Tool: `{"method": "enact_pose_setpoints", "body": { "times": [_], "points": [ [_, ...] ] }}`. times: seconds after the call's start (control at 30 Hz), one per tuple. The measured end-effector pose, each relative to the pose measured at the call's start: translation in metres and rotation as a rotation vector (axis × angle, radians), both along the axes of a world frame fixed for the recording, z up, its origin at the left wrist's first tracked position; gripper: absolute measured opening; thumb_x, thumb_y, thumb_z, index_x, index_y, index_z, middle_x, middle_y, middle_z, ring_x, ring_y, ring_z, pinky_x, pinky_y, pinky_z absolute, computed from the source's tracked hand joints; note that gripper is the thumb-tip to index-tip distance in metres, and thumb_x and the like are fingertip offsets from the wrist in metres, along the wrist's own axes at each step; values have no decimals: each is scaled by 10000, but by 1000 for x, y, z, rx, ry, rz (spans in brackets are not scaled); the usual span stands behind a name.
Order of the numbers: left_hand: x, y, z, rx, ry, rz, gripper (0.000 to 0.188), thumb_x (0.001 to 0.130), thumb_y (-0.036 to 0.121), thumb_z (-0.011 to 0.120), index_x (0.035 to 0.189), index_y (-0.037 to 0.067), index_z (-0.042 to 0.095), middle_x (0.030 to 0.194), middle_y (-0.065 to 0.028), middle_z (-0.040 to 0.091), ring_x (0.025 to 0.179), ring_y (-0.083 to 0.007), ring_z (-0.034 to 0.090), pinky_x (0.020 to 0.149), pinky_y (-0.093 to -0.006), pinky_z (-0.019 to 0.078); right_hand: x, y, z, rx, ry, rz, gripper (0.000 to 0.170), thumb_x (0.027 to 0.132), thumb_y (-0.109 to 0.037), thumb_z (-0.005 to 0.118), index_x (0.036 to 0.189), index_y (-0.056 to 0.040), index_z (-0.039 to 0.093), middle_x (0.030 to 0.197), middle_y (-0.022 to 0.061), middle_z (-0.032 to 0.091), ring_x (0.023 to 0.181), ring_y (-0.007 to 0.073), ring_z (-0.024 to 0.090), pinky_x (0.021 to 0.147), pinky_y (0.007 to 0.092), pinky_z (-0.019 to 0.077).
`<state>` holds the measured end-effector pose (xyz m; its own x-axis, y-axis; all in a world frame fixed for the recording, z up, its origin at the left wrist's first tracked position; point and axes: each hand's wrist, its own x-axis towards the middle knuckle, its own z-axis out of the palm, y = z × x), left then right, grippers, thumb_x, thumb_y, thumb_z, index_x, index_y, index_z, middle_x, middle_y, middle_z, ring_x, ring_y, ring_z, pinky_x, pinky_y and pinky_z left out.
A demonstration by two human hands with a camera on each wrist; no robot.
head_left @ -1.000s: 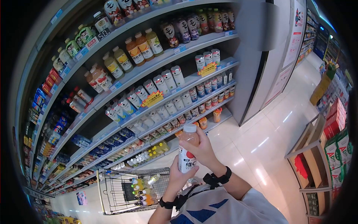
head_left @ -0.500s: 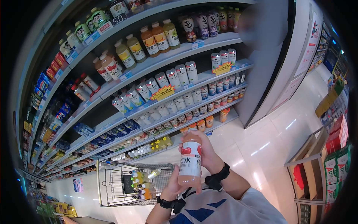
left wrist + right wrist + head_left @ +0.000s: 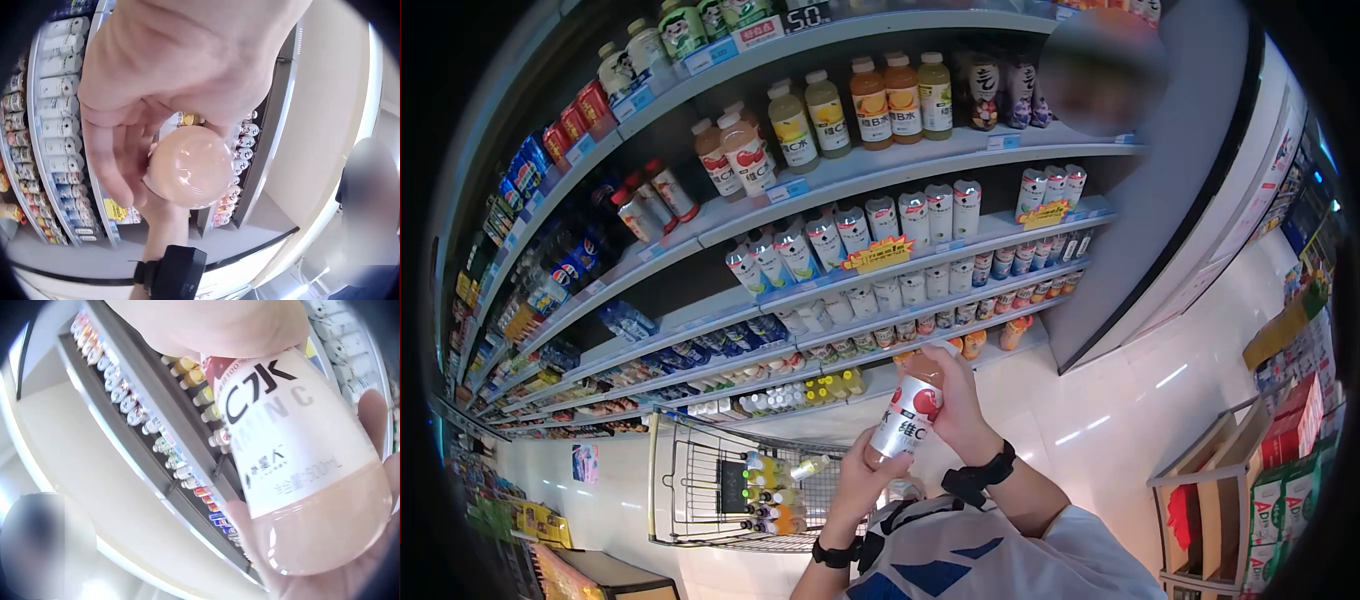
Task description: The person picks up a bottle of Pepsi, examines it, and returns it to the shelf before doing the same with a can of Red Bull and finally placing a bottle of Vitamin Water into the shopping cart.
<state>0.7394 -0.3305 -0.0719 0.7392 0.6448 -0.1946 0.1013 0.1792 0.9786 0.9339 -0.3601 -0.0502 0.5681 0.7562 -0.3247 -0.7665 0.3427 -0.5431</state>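
In the head view both hands hold a bottle (image 3: 910, 410) of pink drink in front of the chest; it has a white label with red cherries and leans to one side. My right hand (image 3: 962, 405) grips the upper part near the pale cap. Lower down, my left hand (image 3: 866, 480) holds the bottle around its base. The left wrist view looks onto the rounded bottle base (image 3: 190, 167), with the left fingers curled beside it. Lettering and "500mL" on the label (image 3: 294, 431) show in the right wrist view, where the right hand (image 3: 244, 325) covers the upper part.
A wire shopping cart (image 3: 685, 490) with several bottles (image 3: 772, 495) stands at lower left. Drink shelves (image 3: 840, 180) curve across the front, with matching cherry-label bottles (image 3: 747, 155). To the right are a wooden rack (image 3: 1215, 500) and green-and-white cartons (image 3: 1285, 505).
The bottle has been turned in the hands, its label rotating and its base swinging down and then back up leftward. The head view has shifted, so the shelves now sit further right and lower.
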Motion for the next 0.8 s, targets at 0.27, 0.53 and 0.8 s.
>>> {"method": "enact_pose_setpoints", "body": {
  "times": [0.27,0.53,0.8],
  "points": [
    [-48,86,-19,-688,-412,-21,648,950,511,587,1331,-9,525,1017,-187,694,802,-260,710,584,-333,586,-49,76,21,27,-234,111,375,949,-261,686,1231,-58,545,1139,97,670,1033,194,665,909,346,538],
    [-74,136,-45,139,-132,313,625,833,147,826,1339,-33,507,1107,-95,687,917,-168,685,767,-325,585,-93,143,-5,-89,-560,494,559,903,-156,782,1354,-61,465,1240,55,629,1153,136,624,916,310,537],
    [-119,174,-39,415,283,368,757,808,432,816,1369,-1,549,1162,-212,702,1011,-324,710,853,-407,576,-105,207,17,-10,-1013,378,656,809,-130,876,1302,-36,453,1239,86,613,1149,171,619,968,339,522]
  ]
}}
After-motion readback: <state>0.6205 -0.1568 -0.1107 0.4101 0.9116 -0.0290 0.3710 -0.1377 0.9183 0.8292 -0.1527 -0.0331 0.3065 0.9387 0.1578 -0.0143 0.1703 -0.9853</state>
